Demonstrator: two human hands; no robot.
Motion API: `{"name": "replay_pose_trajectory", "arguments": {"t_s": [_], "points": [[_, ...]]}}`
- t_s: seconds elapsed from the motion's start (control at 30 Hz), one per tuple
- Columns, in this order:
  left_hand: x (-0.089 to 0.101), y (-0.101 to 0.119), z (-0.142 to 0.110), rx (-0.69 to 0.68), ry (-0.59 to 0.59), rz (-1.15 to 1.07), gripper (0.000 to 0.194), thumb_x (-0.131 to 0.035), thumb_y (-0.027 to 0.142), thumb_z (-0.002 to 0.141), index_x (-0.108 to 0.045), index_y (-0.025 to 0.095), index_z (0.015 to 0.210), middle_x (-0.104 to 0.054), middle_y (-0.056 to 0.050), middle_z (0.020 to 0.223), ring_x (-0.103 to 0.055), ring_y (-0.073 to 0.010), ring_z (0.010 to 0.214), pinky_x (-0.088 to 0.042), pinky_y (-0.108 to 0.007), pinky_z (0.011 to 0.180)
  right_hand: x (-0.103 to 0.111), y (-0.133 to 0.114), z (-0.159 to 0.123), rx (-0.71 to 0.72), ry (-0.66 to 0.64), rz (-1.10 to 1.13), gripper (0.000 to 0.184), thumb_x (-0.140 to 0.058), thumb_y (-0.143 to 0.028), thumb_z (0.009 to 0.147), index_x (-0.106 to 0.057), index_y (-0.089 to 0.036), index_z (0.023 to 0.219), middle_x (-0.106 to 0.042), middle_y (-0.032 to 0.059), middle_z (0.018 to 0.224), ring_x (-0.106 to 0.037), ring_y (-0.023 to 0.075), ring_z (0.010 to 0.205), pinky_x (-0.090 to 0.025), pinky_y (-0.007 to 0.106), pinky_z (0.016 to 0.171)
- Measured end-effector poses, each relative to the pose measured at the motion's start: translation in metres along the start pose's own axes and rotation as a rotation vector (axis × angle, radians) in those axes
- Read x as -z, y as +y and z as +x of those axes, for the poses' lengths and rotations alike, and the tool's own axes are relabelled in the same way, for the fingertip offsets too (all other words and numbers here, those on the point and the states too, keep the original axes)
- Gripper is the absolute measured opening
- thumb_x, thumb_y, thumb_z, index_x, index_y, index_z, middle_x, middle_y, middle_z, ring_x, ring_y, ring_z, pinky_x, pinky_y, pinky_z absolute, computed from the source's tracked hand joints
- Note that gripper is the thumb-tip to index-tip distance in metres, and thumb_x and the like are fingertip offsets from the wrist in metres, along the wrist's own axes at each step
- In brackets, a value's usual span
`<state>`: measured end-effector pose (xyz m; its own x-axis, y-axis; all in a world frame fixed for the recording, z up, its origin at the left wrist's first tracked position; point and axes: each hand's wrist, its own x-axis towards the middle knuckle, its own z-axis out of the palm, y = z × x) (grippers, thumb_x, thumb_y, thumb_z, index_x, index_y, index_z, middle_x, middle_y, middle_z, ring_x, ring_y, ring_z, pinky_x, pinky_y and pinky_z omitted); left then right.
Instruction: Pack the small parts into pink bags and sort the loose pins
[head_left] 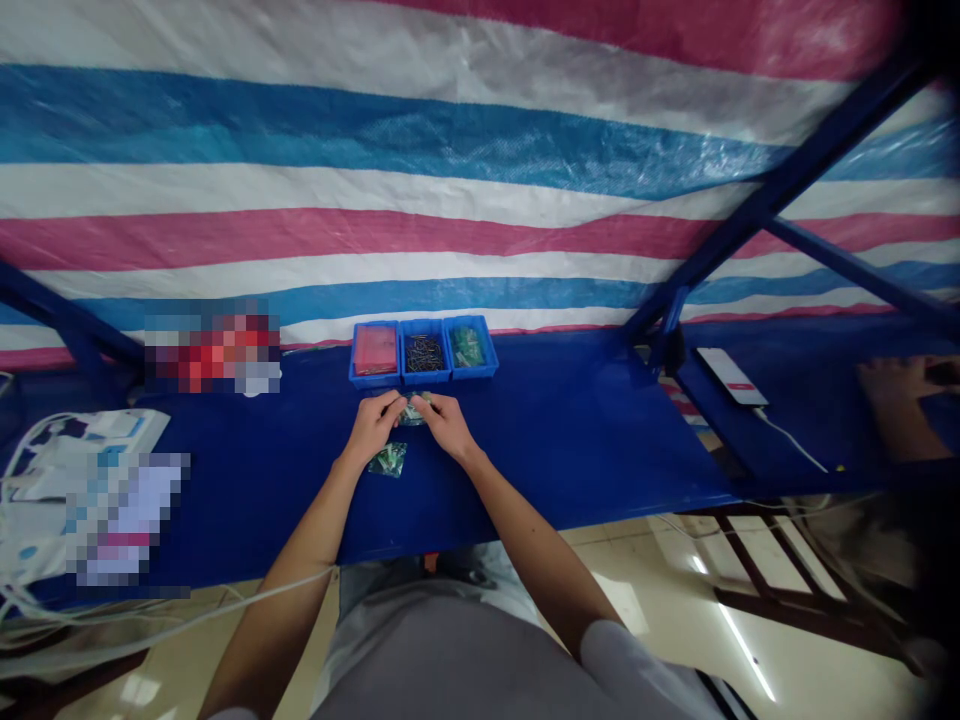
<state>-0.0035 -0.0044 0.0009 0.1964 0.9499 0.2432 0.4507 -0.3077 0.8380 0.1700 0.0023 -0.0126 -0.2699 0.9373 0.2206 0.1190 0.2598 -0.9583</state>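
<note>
My left hand (371,428) and my right hand (448,425) meet above the blue table, just in front of three bins. Between them they pinch a small greenish clear plastic packet (412,412) by its two sides; what is inside is too small to make out. Just below my left hand, a second green-tinted packet (388,460) lies flat on the table, with pale pieces showing in it.
Three blue bins stand side by side: the left bin (375,381) has pink-red flat items, the middle bin (426,378) dark screw-like pieces, the right bin (475,372) green packets. A phone (732,376) on a cable and another person's hand (892,380) are at right. White cables (247,605) cross the left.
</note>
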Motion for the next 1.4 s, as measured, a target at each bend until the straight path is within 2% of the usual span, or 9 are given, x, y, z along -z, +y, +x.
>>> {"name": "replay_pose_trajectory", "arguments": {"t_s": [0.27,0.4,0.67,0.83,0.93,1.1,1.23,1.4], "points": [[-0.0001,-0.0036,0.0006,0.000,0.019,-0.003,0.044,-0.048,0.041,0.098,-0.048,0.018,0.060,-0.049,0.003,0.054,-0.048,-0.0121,0.054,-0.035,-0.026,0.060,-0.0002,-0.0047,-0.0004,-0.002,0.014,0.037,0.047,-0.048,-0.052,0.097,-0.039,-0.019,0.064,-0.034,-0.0034,0.065,-0.031,0.0105,0.061,-0.025,0.025,0.057],[0.0002,-0.0006,-0.0003,-0.002,0.001,-0.025,0.045,-0.047,0.041,0.099,-0.049,0.018,0.061,-0.051,0.002,0.055,-0.049,-0.0127,0.056,-0.036,-0.026,0.061,0.0005,-0.0067,-0.0005,-0.034,0.013,0.040,0.048,-0.045,-0.055,0.097,-0.043,-0.019,0.066,-0.038,-0.0029,0.065,-0.034,0.0113,0.062,-0.028,0.024,0.057],[-0.0003,0.0019,-0.0016,0.006,0.028,-0.036,0.047,-0.048,0.045,0.098,-0.047,0.018,0.060,-0.049,0.003,0.054,-0.047,-0.0123,0.054,-0.035,-0.026,0.060,0.0009,0.0020,0.0008,-0.064,0.058,0.027,0.050,-0.048,-0.058,0.095,-0.041,-0.020,0.063,-0.037,-0.0031,0.061,-0.034,0.0116,0.060,-0.029,0.024,0.056],[-0.0012,0.0022,-0.0013,0.029,-0.032,-0.109,0.040,-0.048,0.048,0.097,-0.051,0.018,0.071,-0.051,0.003,0.060,-0.049,-0.0129,0.058,-0.036,-0.025,0.060,0.0001,0.0018,-0.0006,-0.077,0.060,0.049,0.051,-0.044,-0.060,0.095,-0.043,-0.019,0.064,-0.039,-0.0022,0.063,-0.036,0.0121,0.061,-0.029,0.024,0.055],[-0.0015,0.0027,-0.0014,0.016,-0.056,-0.088,0.041,-0.051,0.047,0.096,-0.050,0.017,0.069,-0.048,0.003,0.060,-0.046,-0.0120,0.058,-0.034,-0.025,0.060,-0.0006,-0.0014,-0.0026,-0.082,0.061,0.015,0.054,-0.043,-0.061,0.095,-0.042,-0.019,0.062,-0.038,-0.0021,0.061,-0.034,0.0122,0.061,-0.027,0.024,0.055],[-0.0004,0.0033,-0.0016,0.014,-0.047,-0.033,0.043,-0.050,0.046,0.096,-0.049,0.017,0.064,-0.047,0.004,0.058,-0.045,-0.0117,0.057,-0.033,-0.025,0.060,-0.0007,-0.0039,-0.0027,-0.065,0.061,-0.033,0.055,-0.042,-0.060,0.096,-0.040,-0.019,0.060,-0.036,-0.0025,0.060,-0.033,0.0118,0.059,-0.025,0.025,0.056],[0.0000,0.0010,-0.0013,0.023,-0.027,-0.020,0.042,-0.051,0.045,0.096,-0.048,0.017,0.065,-0.047,0.004,0.057,-0.045,-0.0115,0.056,-0.032,-0.025,0.059,0.0007,-0.0032,-0.0004,-0.026,0.037,-0.042,0.055,-0.048,-0.060,0.094,-0.037,-0.019,0.058,-0.034,-0.0032,0.060,-0.031,0.0108,0.059,-0.025,0.025,0.056],[-0.0015,-0.0042,-0.0007,0.038,0.005,-0.026,0.042,-0.051,0.045,0.095,-0.046,0.018,0.064,-0.043,0.004,0.055,-0.041,-0.0110,0.054,-0.029,-0.025,0.056,0.0018,-0.0001,0.0006,-0.045,0.011,0.013,0.055,-0.050,-0.062,0.092,-0.043,-0.019,0.058,-0.040,-0.0032,0.058,-0.036,0.0107,0.056,-0.028,0.025,0.055]]}}
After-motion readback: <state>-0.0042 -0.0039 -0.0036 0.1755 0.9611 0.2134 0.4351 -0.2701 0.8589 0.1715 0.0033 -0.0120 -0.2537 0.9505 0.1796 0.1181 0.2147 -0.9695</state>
